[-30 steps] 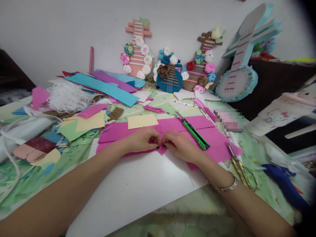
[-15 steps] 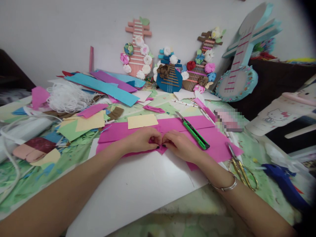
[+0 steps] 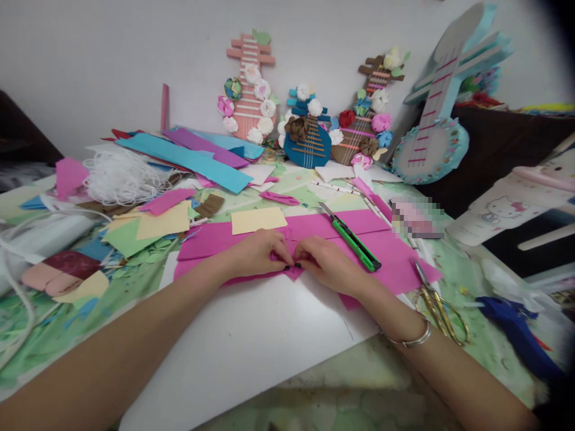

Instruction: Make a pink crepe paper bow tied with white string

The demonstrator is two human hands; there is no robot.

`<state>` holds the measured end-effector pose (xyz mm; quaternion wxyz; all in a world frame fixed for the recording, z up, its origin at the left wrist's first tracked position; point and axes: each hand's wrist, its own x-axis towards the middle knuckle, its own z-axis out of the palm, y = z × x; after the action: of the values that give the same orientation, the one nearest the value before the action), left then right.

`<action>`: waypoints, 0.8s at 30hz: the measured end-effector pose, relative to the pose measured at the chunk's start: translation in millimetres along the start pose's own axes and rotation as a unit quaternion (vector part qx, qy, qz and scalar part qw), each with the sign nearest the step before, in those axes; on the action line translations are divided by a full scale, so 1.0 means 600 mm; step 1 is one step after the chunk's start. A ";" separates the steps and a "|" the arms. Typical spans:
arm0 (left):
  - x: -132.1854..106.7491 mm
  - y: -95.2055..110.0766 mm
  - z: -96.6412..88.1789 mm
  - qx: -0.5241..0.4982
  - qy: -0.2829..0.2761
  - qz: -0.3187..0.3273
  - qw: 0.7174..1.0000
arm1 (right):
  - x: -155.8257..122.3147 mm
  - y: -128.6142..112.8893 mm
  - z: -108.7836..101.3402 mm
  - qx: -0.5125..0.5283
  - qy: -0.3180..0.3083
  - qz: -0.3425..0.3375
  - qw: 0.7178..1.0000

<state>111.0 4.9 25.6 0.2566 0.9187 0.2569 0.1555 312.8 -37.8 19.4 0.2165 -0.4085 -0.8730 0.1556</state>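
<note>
My left hand (image 3: 263,251) and my right hand (image 3: 324,262) meet at the middle of the view, fingertips almost touching. Both pinch a small folded piece of pink paper (image 3: 294,275), whose pointed tip shows below the fingers. Beneath and behind them lie larger pink sheets (image 3: 395,269) on a white board (image 3: 242,353). A green utility knife (image 3: 354,242), blade out, rests on the pink sheets right of my right hand. Just beyond my left hand is a cream paper rectangle (image 3: 259,221).
Gold-handled scissors (image 3: 442,311) and a blue glue gun (image 3: 516,335) lie at the right, near a white cup (image 3: 503,206). Paper scraps (image 3: 148,230), white string (image 3: 126,176) and coloured strips (image 3: 188,161) cover the left. Paper instruments (image 3: 308,146) lean on the wall.
My left fingertips have shifted slightly right, closer to my right fingertips. The pink piece stays between both hands, and the things around have kept their places.
</note>
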 end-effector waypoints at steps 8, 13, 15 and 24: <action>-0.001 0.001 0.000 0.006 0.002 0.019 1.000 | -0.004 -0.008 -0.020 -0.022 0.005 -0.035 0.999; -0.001 0.003 -0.002 0.009 -0.008 0.016 1.000 | -0.011 -0.020 -0.045 0.033 -0.052 -0.084 0.995; -0.001 0.002 -0.002 0.009 -0.008 0.014 1.000 | -0.012 -0.022 -0.046 0.028 -0.065 -0.098 0.993; -0.002 0.000 -0.002 0.004 -0.003 0.019 1.000 | -0.013 -0.027 -0.039 -0.020 -0.101 -0.134 0.986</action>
<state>109.6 4.9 26.3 0.2509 0.9248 0.2394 0.1563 318.6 -51.6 44.8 0.1380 -0.2746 -0.9400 0.1483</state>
